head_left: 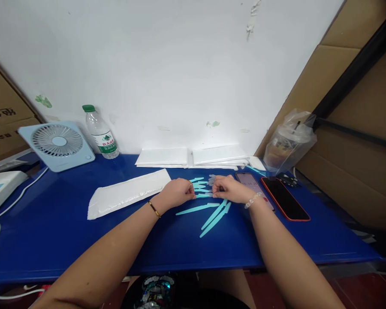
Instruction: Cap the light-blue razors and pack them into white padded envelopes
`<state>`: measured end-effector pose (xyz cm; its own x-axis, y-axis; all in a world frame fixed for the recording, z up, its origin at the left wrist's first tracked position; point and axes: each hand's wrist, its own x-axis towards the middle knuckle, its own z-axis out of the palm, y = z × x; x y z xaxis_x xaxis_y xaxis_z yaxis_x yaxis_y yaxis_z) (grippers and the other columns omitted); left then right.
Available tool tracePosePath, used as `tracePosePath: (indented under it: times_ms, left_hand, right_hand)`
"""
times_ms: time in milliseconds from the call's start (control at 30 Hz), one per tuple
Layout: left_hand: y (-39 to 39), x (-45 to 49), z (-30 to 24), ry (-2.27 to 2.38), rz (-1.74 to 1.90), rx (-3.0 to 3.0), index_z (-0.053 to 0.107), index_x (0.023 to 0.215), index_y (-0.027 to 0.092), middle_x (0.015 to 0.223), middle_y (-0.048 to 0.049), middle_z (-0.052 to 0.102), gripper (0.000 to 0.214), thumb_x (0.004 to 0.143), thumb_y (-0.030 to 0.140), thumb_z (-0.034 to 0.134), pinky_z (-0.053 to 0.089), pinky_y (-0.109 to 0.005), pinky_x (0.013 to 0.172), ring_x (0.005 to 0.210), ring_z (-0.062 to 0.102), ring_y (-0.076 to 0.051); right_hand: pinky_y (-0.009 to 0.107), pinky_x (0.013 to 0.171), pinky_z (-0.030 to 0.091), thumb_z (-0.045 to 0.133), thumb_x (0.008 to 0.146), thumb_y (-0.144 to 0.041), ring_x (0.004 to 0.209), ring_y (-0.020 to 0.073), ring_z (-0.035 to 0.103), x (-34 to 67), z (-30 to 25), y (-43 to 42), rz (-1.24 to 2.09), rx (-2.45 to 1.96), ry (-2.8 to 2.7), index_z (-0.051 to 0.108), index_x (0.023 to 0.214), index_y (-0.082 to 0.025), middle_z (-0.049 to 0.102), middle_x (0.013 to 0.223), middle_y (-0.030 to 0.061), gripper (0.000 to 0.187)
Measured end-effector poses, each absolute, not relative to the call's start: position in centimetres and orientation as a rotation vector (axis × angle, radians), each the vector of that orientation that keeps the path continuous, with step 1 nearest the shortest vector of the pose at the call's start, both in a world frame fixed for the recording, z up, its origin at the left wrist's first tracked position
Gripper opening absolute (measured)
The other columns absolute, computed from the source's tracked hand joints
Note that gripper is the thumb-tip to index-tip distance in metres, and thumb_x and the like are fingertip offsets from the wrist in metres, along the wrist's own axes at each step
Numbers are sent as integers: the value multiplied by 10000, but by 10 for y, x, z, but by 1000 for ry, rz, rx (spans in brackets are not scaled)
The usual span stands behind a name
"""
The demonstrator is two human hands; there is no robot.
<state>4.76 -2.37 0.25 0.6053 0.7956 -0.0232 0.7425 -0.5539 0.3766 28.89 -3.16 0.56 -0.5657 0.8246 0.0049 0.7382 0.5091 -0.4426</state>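
The held stick (203,195), a turquoise plastic piece with a pale right end, is located between the two hands, above the blue table (167,251). Its long axis runs crosswise, from the left fingertips toward the right fingertips, roughly parallel to the table's front edge.

Left hand (179,192): positioned at the left end of the stick. Thumb and forefinger appear pinched on that end; the exact contact is partly hidden by the fingers.

Right hand (227,189): positioned at the pale right end. Thumb and forefinger appear closed on it. Whether the pale end is a separate cover cannot be determined. Neither hand is clearly nearer; the stick spans the narrow gap between them.

Adjacent parts: further turquoise sticks (197,180) lie beyond the held stick, also mainly crosswise. Small clear pieces (211,178) lie just beyond the right fingertips. On the near side, a single stick (196,209) lies nearly crosswise, while a slanted pair (214,221) points toward the front edge and to the left. The white envelope (128,194) lies to the left of the left hand. The orange-edged phone (285,199) lies to the right of the right hand.
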Motion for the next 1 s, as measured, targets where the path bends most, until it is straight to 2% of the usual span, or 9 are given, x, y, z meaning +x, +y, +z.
tracePosePath:
  times_ms: [133, 233, 367, 533, 733, 800, 1000]
  left_hand:
    - [-15, 40, 4, 1371, 304, 2459, 630, 756, 223, 766, 10, 645, 181, 768, 379, 539, 347, -234, 536, 690, 572, -135]
    - [-17, 40, 4, 1395, 363, 2466, 620, 843, 220, 827, 2, 638, 210, 742, 397, 570, 366, -239, 566, 728, 577, -144]
    - [-29, 49, 9, 1203, 369, 2487, 622, 829, 213, 827, -8, 631, 315, 752, 506, 534, 368, -238, 567, 734, 575, -151]
    - [-46, 63, 11, 1000, 321, 2498, 642, 858, 208, 768, -17, 645, 398, 806, 550, 445, 365, -231, 564, 700, 572, -149]
    - [-46, 65, 5, 1056, 274, 2611, 634, 741, 205, 714, -13, 644, 276, 849, 368, 439, 324, -239, 525, 634, 552, -140]
    - [-43, 61, 6, 1120, 283, 2631, 619, 712, 197, 708, -19, 638, 293, 854, 363, 424, 326, -243, 528, 634, 552, -146]
    - [-38, 56, 12, 1126, 381, 2605, 603, 799, 221, 757, 6, 628, 283, 861, 421, 412, 347, -234, 547, 649, 549, -137]
  right_hand:
    - [304, 741, 366, 614, 752, -333, 718, 143, 522, 309, 16, -31, 554, -1446, -2363, 649, 765, -198, 562, 804, 8, 140]
    - [277, 701, 397, 643, 710, -392, 755, 155, 532, 319, 20, -33, 766, -1396, -2429, 674, 811, -209, 574, 851, 19, 211]
    - [272, 681, 414, 704, 632, -395, 731, 154, 523, 320, 17, -35, 925, -1381, -2546, 692, 776, -212, 560, 827, 12, 233]
    - [265, 651, 417, 684, 673, -382, 699, 143, 507, 313, 18, -37, 1039, -1240, -2553, 678, 728, -192, 529, 780, 10, 198]
    - [286, 709, 416, 625, 749, -385, 746, 149, 517, 307, 13, -32, 871, -1211, -2480, 643, 778, -192, 521, 833, 19, 196]
    - [288, 713, 414, 613, 757, -381, 743, 148, 516, 306, 10, -30, 799, -1246, -2437, 636, 774, -188, 518, 830, 19, 195]
    - [283, 718, 414, 588, 775, -372, 759, 144, 515, 300, 11, -30, 736, -1227, -2313, 629, 761, -187, 516, 828, 15, 190]
